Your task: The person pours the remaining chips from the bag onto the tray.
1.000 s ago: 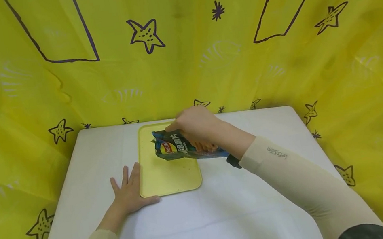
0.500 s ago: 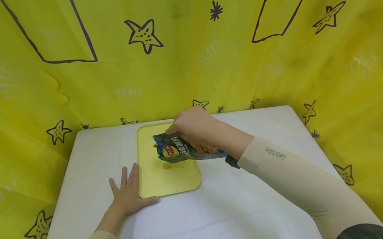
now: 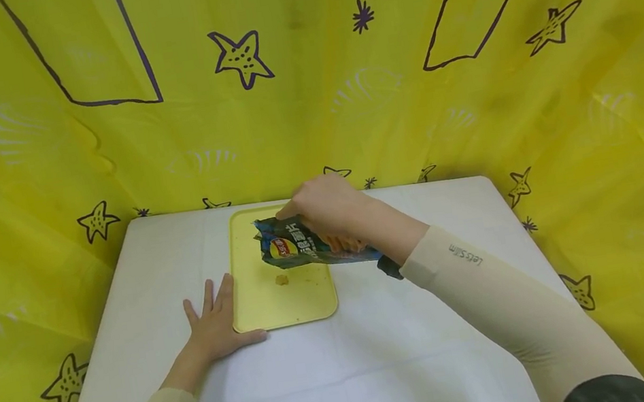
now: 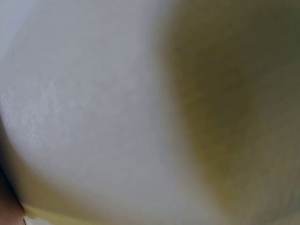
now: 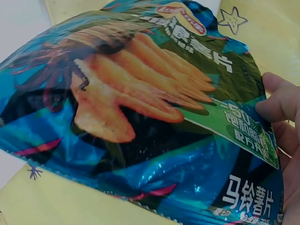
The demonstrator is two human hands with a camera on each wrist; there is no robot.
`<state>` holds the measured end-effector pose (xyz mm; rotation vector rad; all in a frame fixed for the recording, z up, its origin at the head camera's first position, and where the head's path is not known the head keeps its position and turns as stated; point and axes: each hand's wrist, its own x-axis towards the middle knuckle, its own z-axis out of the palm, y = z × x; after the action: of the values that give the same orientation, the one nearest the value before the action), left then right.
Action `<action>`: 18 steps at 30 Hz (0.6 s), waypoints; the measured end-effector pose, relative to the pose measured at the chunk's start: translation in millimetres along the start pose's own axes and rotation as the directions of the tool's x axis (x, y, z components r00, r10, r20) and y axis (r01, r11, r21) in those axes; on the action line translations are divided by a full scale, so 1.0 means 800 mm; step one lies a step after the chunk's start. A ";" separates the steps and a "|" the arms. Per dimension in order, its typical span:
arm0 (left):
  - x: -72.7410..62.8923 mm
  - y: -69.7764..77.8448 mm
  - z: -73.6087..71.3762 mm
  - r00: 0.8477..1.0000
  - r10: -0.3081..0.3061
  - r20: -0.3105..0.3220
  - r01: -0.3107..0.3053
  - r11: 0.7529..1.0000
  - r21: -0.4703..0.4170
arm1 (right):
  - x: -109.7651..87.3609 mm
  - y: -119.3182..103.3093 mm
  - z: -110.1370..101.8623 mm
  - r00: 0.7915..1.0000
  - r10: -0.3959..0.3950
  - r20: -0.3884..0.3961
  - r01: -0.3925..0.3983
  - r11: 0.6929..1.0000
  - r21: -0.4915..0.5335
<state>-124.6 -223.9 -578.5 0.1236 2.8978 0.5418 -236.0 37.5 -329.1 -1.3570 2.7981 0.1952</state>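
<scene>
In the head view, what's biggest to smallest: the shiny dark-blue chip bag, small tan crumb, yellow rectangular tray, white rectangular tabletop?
1. White rectangular tabletop
2. Yellow rectangular tray
3. Shiny dark-blue chip bag, partly covered by the right hand
4. Small tan crumb

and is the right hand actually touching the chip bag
Touching: the right wrist view shows the right hand gripping the chip bag by its edge, thumb over the printed front.
</scene>
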 end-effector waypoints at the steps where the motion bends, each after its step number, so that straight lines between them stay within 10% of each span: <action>1: 0.000 0.000 0.000 1.000 0.001 0.000 -0.001 1.000 -0.002 | 0.000 0.000 0.000 1.000 -0.001 0.003 0.001 1.000 0.000; 18: 0.001 0.000 -0.001 1.000 0.005 -0.004 -0.005 1.000 -0.003 | 0.000 0.000 -0.007 0.999 -0.002 0.034 0.003 1.000 -0.025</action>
<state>-125.4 -224.4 -578.3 0.1288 2.9016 0.5477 -235.9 36.8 -323.4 -1.3486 2.7755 0.2520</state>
